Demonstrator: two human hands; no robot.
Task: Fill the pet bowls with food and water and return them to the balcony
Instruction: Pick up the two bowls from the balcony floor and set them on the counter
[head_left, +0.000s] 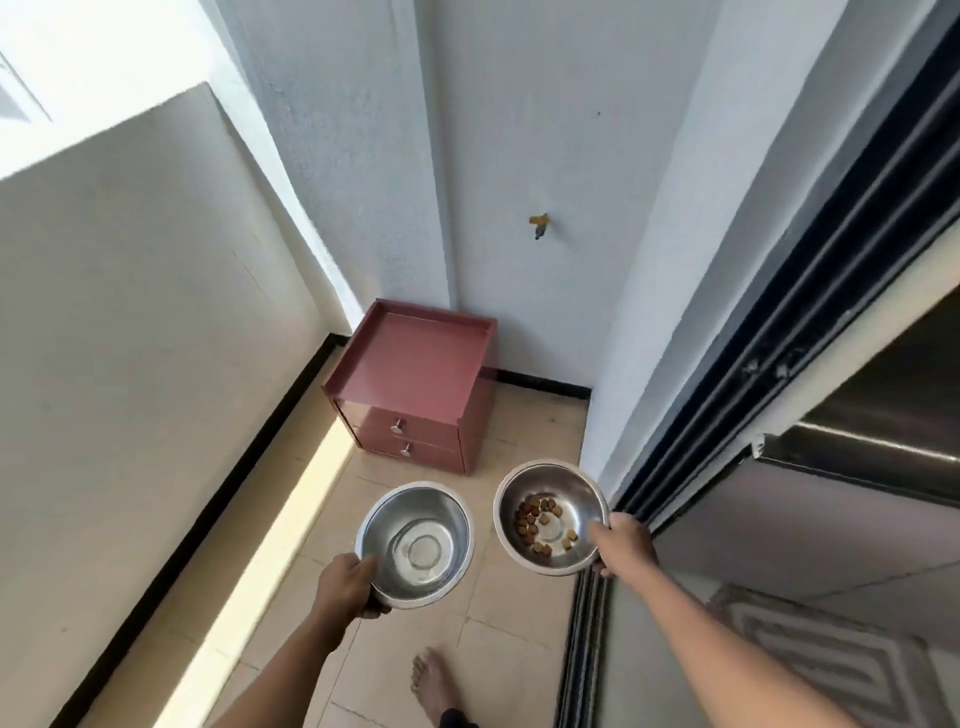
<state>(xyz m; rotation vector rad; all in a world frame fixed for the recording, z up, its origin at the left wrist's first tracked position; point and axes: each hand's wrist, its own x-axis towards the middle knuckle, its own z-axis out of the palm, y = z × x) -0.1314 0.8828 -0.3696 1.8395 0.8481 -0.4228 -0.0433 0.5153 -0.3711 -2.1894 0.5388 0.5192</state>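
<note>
My left hand (347, 584) grips the near rim of a steel bowl (415, 543) that holds clear water. My right hand (626, 543) grips the right rim of a second steel bowl (549, 514), which has brown kibble pieces (540, 522) scattered on its bottom. Both bowls hang level above the tiled balcony floor (514, 644), side by side and a little apart. My thumbs lie inside the rims.
A small red two-drawer cabinet (415, 379) with a tray top stands in the corner ahead. A yellow tap (540, 224) sticks out of the wall above it. The sliding door track (587, 623) and frame run along the right, a low parapet wall on the left. My bare foot (430, 680) is on the tiles.
</note>
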